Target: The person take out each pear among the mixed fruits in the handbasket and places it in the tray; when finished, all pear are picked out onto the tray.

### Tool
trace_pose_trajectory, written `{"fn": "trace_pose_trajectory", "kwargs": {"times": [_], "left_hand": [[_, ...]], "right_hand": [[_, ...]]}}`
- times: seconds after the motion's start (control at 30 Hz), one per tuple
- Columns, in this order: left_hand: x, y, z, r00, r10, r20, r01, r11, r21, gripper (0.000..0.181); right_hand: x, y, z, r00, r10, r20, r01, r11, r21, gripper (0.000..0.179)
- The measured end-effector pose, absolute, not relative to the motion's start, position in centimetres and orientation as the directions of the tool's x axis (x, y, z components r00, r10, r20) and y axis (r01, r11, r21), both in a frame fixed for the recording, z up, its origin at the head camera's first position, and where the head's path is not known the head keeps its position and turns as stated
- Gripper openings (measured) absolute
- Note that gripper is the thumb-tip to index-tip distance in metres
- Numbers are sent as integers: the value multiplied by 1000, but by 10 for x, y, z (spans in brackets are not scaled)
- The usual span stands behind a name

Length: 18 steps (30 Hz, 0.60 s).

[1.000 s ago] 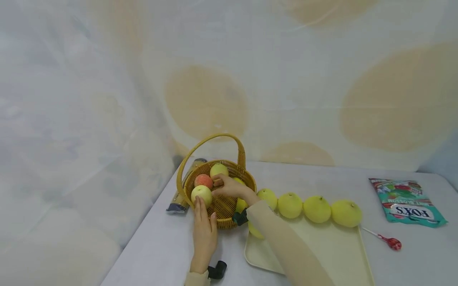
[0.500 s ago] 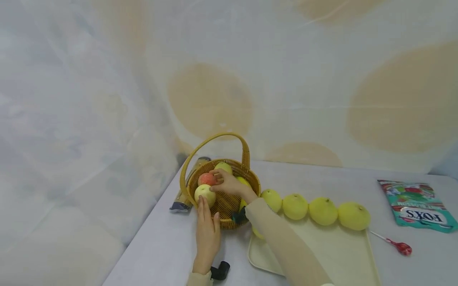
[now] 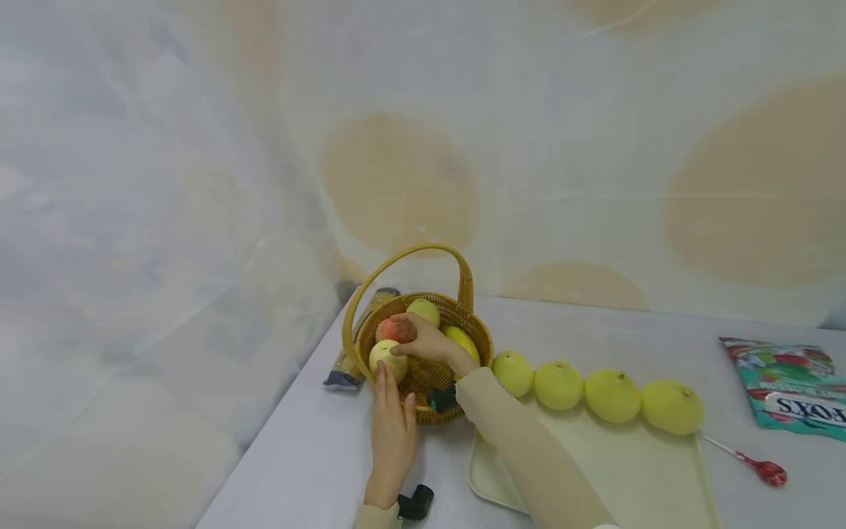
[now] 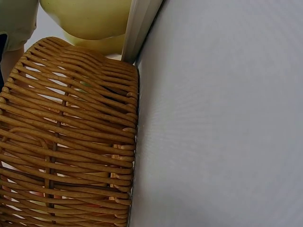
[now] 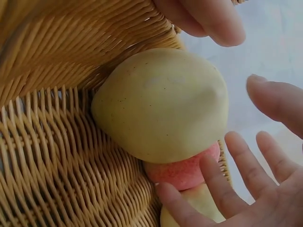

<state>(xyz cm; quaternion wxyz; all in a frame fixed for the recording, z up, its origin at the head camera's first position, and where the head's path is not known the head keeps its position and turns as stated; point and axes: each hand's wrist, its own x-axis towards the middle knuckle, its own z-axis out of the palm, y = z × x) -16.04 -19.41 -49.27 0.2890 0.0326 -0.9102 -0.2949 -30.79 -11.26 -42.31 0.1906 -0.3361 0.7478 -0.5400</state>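
A yellow wicker basket (image 3: 465, 286) with a tall handle holds several fruits. Among them are a pale yellow pear-like fruit (image 5: 161, 106), a red peach-like fruit (image 3: 388, 330) behind it, a pale green round fruit (image 3: 423, 311) at the back and a yellow fruit (image 3: 461, 342) on the right. My left hand (image 3: 393, 441) reaches up at the basket's front left, its straight fingertips against the pale fruit at the rim. My right hand (image 3: 429, 344) is inside the basket. Its fingers (image 5: 215, 187) are spread over the red fruit, and its thumb stands apart, beside the pale fruit.
Several yellow-green round fruits (image 3: 613, 395) line the far edge of a cream tray (image 3: 634, 463) to the right. Beyond lie a red lollipop (image 3: 769, 472) and a teal Fox's candy bag (image 3: 793, 386). A dark-and-gold packet (image 3: 344, 375) lies left of the basket.
My right hand has shifted slightly left, its fingers now over the red fruit. My left hand stays against the pale fruit. The whole head view has drifted, so everything appears further right.
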Motion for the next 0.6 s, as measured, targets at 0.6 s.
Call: {"fn": "trace_pose_trajectory", "kwargs": {"times": [0.6], "left_hand": [[-150, -183, -491, -847, -216, 486, 99, 834, 543, 61]], "right_hand": [[-303, -108, -441, -583, -812, 32, -361, 224, -906, 76]]}}
